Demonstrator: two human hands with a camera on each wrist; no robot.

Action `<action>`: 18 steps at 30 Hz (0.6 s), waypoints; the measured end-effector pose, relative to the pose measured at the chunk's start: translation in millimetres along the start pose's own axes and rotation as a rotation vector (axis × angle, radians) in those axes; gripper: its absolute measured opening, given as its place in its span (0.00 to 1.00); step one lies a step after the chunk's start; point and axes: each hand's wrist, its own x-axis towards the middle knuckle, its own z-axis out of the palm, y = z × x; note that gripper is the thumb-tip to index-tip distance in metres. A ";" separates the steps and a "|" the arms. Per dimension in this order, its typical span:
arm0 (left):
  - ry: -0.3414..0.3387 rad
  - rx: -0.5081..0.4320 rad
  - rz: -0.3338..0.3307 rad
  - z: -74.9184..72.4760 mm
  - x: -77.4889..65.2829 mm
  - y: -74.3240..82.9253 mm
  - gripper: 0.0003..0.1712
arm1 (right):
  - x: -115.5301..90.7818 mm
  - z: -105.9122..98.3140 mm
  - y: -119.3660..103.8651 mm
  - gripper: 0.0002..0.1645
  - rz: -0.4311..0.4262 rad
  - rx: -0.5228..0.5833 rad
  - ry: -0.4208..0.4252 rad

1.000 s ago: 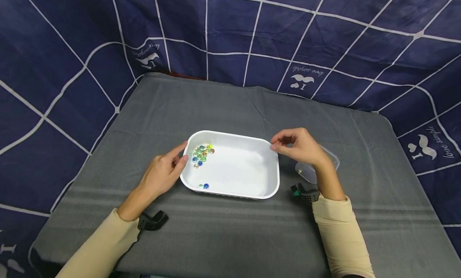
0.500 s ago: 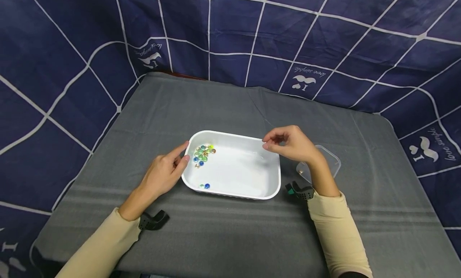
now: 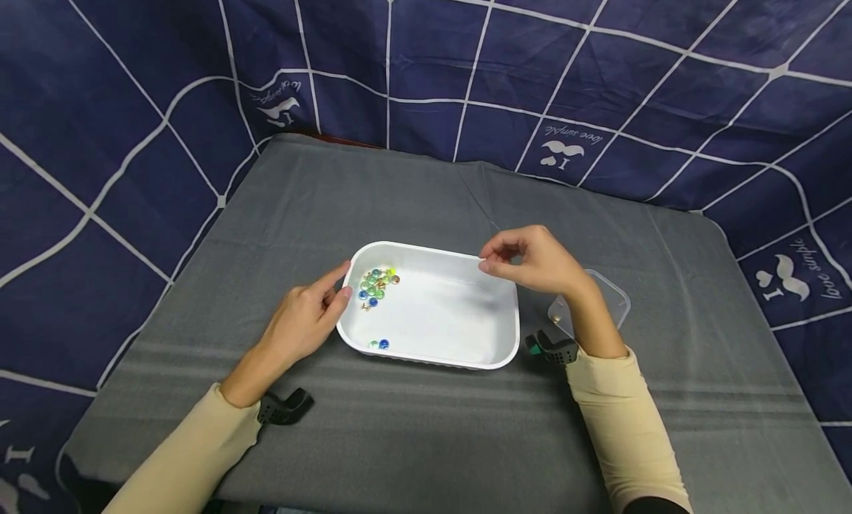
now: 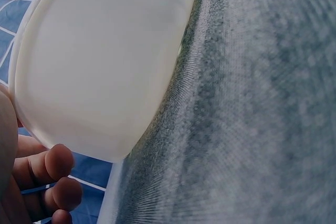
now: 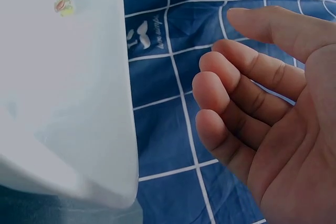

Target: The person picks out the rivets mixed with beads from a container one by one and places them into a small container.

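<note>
A white tray lies on the grey-covered table. Small shiny beads, green, blue and yellow, are gathered at its left end, with gold-coloured bits among them. Two more beads lie by its near edge. My left hand touches the left rim with its extended index finger and thumb; the left wrist view shows its other fingers loosely bent beside the tray wall. Above the tray's far right rim is my right hand. Its fingers are loosely curved, with a gap to the thumb and nothing visible between.
A clear plastic container sits right of the tray, partly covered by the right forearm, with a small pale bit in it. Dark blue grid-patterned cloth hangs behind and at both sides of the grey table cover.
My right hand has moved left and slightly away from me along the tray's far right rim. My left hand keeps its place at the left rim, and the beads lie as before.
</note>
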 end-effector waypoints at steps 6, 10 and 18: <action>0.005 0.008 0.004 0.4 0.1 -0.4 0.23 | 7.0 4.1 -5.1 0.04 0.011 0.022 -0.040; -0.001 0.011 0.002 0.3 -0.1 -0.6 0.23 | 10.6 6.7 -7.5 0.04 0.001 0.006 -0.054; -0.012 0.021 -0.004 -1.3 0.3 0.4 0.23 | 18.2 11.4 -10.4 0.04 -0.031 -0.015 -0.068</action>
